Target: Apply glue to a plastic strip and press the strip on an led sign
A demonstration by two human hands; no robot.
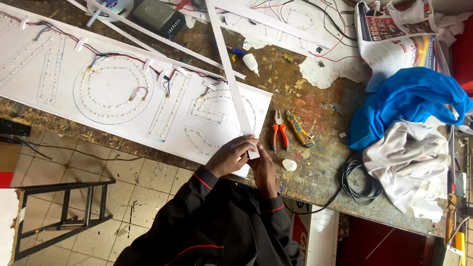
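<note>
- Holding the near end of a long white strip [230, 69], both hands sit together at the near edge of the workbench [315, 113], just off the right end of the white sign panel [123, 93].
- Left hand [229, 156]: fingers curled and pressed together over the strip's end, knuckles toward the panel; the grip is closed on the strip.
- Right hand [263, 170]: fingers pinch the same strip end from the right side, touching the left hand; a small white tab shows between the fingertips.
- The strip runs from the hands diagonally across the panel's right end to the far edge of the workbench, lying over one dotted letter outline.
- The sign panel lies flat along the near-left part of the workbench, bearing letter shapes outlined in rows of small light dots, with red and black wires [98, 51] running along its far edge.
- Orange-handled pliers [279, 133] lie just right of the hands; a striped-handled cutter [299, 129] lies beside them, apart from both hands.
- A small white oval lump [289, 165] rests near the right hand, not touching it.
- A white glue bottle [251, 63] lies further in, toward the far edge.
- A blue cloth [409, 106] and a white cloth [409, 162] are heaped at the right end, with a coil of black cable [357, 184] at the near edge.
</note>
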